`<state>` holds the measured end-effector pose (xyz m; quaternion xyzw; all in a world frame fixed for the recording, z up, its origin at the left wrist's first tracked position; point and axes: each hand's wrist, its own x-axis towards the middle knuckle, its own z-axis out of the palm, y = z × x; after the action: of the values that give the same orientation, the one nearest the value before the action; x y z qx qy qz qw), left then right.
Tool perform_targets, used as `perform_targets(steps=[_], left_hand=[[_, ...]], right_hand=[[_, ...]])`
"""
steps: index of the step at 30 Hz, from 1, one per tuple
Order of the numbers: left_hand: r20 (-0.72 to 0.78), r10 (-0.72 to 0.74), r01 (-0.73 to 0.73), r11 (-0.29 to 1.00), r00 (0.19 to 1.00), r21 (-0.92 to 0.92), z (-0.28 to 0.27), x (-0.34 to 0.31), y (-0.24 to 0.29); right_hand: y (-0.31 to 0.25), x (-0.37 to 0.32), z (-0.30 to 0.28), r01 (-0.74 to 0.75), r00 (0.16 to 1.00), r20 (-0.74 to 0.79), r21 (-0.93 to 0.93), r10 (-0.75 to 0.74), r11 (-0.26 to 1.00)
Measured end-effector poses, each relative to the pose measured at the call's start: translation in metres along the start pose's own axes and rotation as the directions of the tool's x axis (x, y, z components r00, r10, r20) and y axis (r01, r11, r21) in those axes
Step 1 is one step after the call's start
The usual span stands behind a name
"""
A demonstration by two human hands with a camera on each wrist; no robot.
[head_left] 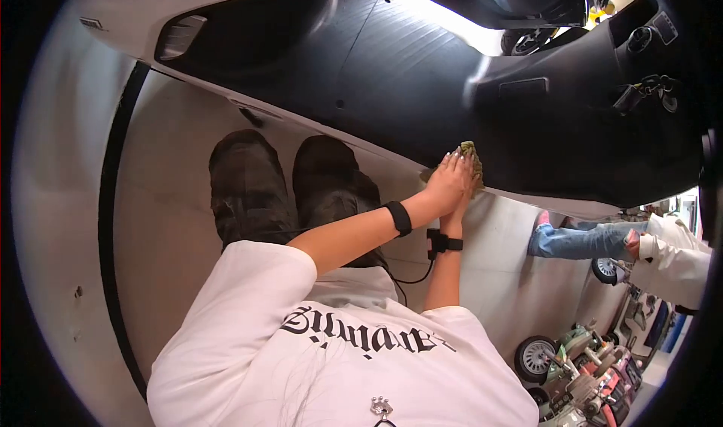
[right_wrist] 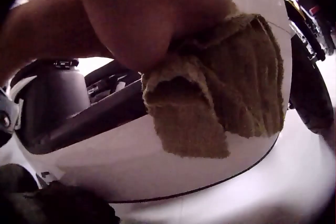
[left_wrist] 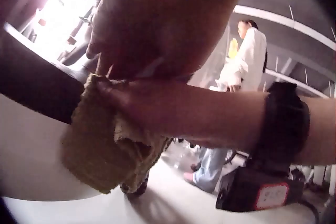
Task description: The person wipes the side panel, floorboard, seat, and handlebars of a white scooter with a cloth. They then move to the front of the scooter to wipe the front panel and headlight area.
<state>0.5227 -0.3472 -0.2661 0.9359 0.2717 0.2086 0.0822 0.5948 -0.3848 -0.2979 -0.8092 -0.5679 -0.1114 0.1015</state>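
Observation:
A green-brown cloth lies against the edge of a scooter's black inner panel and hangs over its white side panel. My right hand holds the cloth, its thumb lying along the top of a fold. Over that hand lies my left hand, fingers stretched forward onto the cloth, hiding most of the right hand in the head view. In the right wrist view, loose folds of the cloth drape below my right hand.
Keys hang at the scooter's front panel. To the right, a person in jeans stands near several small model vehicles. A cable runs from my right wrist. My knees are close below the scooter.

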Motion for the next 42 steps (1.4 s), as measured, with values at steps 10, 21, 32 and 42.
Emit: perform_targets(steps=[10,21,32,42], left_hand=[[-0.187,-0.408,0.420,0.907,0.893,0.024,-0.120,-0.052,-0.165],[0.024,-0.345,0.342,0.937,0.938,0.074,-0.058,-0.011,-0.098],[-0.156,-0.259,0.254,0.966,0.953,-0.052,-0.022,0.025,-0.079],[-0.092,-0.488,0.497,0.858,0.868,0.131,-0.157,-0.117,-0.224]], right_hand=[[-0.189,0.087,0.016,0.327,0.944,-0.136,0.519,-0.302,0.789],[-0.126,0.048,0.015,0.410,0.912,-0.037,0.153,-0.409,0.899],[-0.084,0.033,0.017,0.480,0.863,0.222,-0.082,-0.454,0.873],[-0.288,0.068,-0.002,0.463,0.885,-0.257,0.565,-0.388,0.683]])
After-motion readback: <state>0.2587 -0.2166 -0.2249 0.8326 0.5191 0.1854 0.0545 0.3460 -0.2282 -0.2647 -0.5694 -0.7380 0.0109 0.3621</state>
